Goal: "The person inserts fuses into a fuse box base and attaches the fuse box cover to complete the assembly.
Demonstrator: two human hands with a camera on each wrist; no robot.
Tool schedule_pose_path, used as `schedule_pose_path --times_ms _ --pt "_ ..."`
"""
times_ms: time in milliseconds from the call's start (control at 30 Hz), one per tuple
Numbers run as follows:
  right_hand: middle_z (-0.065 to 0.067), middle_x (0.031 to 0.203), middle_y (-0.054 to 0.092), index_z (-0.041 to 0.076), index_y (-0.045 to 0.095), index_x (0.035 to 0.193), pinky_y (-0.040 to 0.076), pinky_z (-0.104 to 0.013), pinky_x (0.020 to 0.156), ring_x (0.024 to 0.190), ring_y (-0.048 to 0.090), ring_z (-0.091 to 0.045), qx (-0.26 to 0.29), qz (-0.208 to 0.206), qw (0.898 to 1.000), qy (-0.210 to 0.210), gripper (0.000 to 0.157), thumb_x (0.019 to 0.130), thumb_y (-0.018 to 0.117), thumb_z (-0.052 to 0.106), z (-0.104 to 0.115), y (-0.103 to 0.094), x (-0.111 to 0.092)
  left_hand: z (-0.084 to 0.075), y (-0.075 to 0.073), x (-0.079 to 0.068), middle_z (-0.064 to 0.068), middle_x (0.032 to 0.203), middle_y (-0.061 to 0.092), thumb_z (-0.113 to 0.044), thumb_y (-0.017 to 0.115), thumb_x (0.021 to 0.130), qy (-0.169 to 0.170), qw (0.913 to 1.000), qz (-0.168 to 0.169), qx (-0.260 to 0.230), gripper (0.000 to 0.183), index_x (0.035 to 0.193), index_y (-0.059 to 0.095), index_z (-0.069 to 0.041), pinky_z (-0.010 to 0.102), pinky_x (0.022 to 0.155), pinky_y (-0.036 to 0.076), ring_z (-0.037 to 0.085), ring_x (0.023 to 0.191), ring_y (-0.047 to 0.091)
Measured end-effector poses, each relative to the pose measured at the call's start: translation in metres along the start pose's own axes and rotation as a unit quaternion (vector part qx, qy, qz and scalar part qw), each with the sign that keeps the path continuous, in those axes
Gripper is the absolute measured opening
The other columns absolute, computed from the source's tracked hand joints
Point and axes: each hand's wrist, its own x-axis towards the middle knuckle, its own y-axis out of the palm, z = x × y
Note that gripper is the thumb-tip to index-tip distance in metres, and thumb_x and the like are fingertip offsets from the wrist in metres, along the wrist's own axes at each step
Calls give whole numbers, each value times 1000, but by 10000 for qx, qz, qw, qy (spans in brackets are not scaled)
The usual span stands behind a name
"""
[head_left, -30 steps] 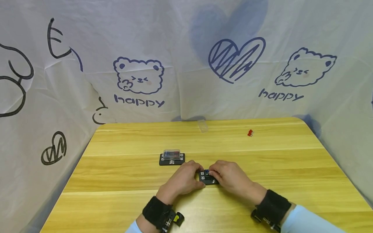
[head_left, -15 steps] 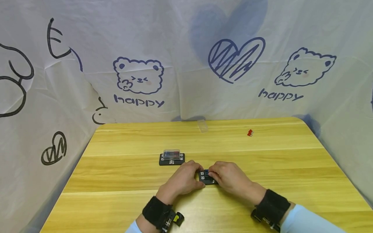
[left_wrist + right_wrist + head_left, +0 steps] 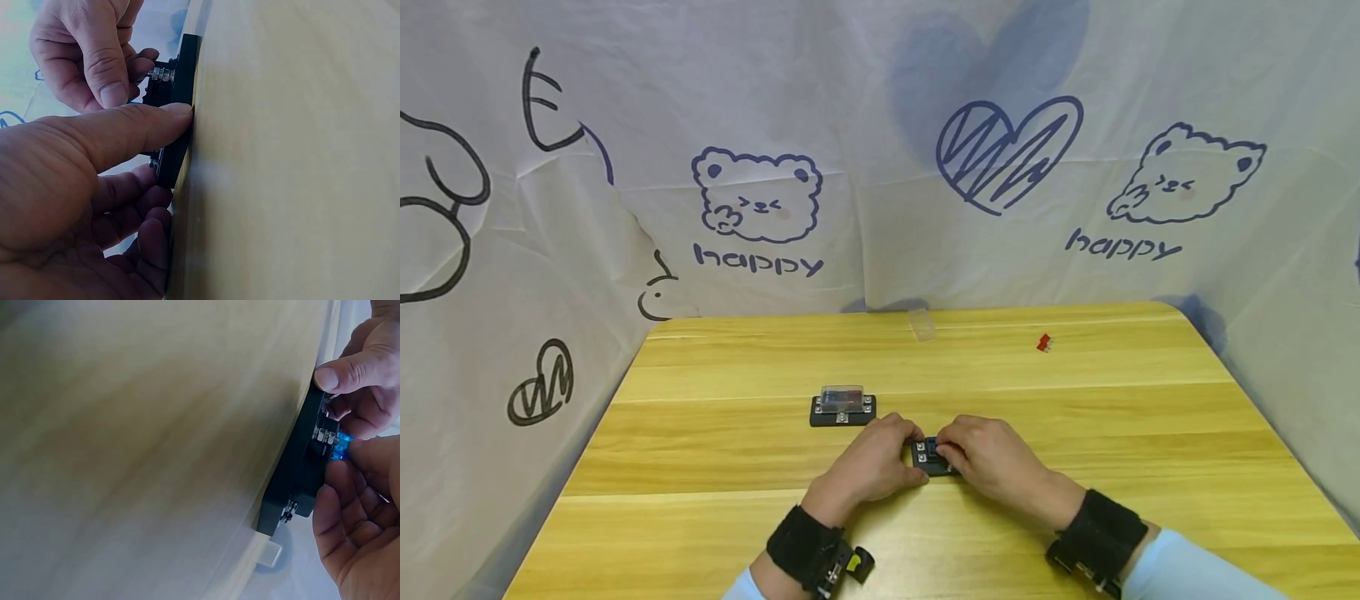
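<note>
A small black fuse block point(image 3: 932, 459) lies on the wooden table point(image 3: 700, 450) between both hands. My left hand point(image 3: 880, 461) grips its left end, thumb against the near edge and fingers curled behind it. The left wrist view shows that thumb point(image 3: 125, 134) on the block point(image 3: 182, 69). My right hand point(image 3: 988, 457) pinches a blue fuse point(image 3: 932, 443) seated in the top of the block. In the right wrist view the blue fuse point(image 3: 339, 447) sits between the right hand's fingers point(image 3: 353, 500) and the block point(image 3: 306, 462).
A second black fuse block with a clear cover point(image 3: 842, 406) stands just behind my left hand. A loose clear cover point(image 3: 922, 323) lies at the table's far edge. A red fuse point(image 3: 1043, 342) lies at the far right. Printed cloth walls the table on three sides.
</note>
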Motion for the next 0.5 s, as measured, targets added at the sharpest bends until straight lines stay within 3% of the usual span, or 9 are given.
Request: schedule_pose_path --times_ms 500 --pt "7 83 68 16 72 92 54 -29 64 74 59 -4 38 42 10000 -18 4 89 69 17 1 -1 0 0 0 0 -2 101 59 -32 83 71 41 10000 -14 -2 47 111 66 -12 33 84 48 14 91 53"
